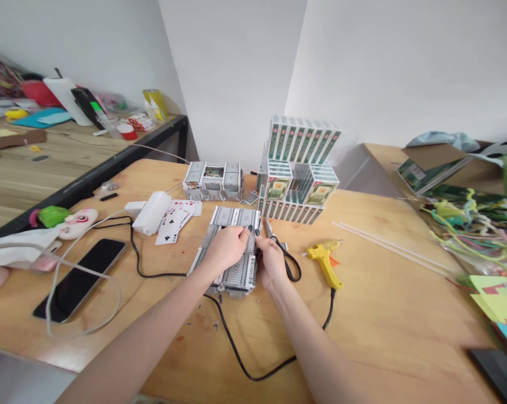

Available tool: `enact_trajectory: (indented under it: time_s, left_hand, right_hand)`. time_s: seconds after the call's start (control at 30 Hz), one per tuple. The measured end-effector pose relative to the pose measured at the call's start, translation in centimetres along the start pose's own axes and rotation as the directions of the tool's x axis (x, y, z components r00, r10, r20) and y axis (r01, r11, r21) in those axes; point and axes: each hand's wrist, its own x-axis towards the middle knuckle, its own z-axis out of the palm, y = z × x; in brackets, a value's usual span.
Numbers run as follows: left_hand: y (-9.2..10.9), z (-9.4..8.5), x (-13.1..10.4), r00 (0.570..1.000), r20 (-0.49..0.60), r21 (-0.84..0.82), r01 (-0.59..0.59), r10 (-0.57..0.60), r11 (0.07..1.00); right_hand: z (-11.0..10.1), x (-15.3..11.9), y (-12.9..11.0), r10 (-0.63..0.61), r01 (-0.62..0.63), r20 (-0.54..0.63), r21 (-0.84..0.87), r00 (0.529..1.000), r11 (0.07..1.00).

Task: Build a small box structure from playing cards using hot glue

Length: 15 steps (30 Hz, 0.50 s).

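Observation:
A flat block built of grey-patterned playing cards point(238, 276) lies on the table in front of me. My left hand point(227, 245) reaches over its top, fingers curled, thumb and fingertip closed at the upper right edge. At the block's right side, my right hand point(272, 259) has thumb and fingers closed on that same edge. The fingertips partly cover the spot they pinch. Scissors with black handles point(293, 266) lie just right of my right hand, blades partly behind it. Further right rests a yellow hot glue gun point(324, 262), its black cord curving toward me.
Behind stand a similar card-built piece point(213, 182) and stacked card boxes point(301, 177). Loose playing cards point(171, 224), a white power adapter point(152, 213) and a phone point(80, 280) lie left. Clear glue sticks point(388, 247) lie right, near colourful craft scraps point(459, 224).

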Motion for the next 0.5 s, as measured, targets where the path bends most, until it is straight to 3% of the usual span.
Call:
enact_trajectory:
  time_s: [0.5]
  left_hand:
    - [-0.05, -0.08, -0.06, 1.0, -0.014, -0.02, 0.0, 0.0, 1.0]
  right_hand:
    - [-0.34, 0.41, -0.44, 0.097, -0.1, 0.11, 0.02, 0.989, 0.995]
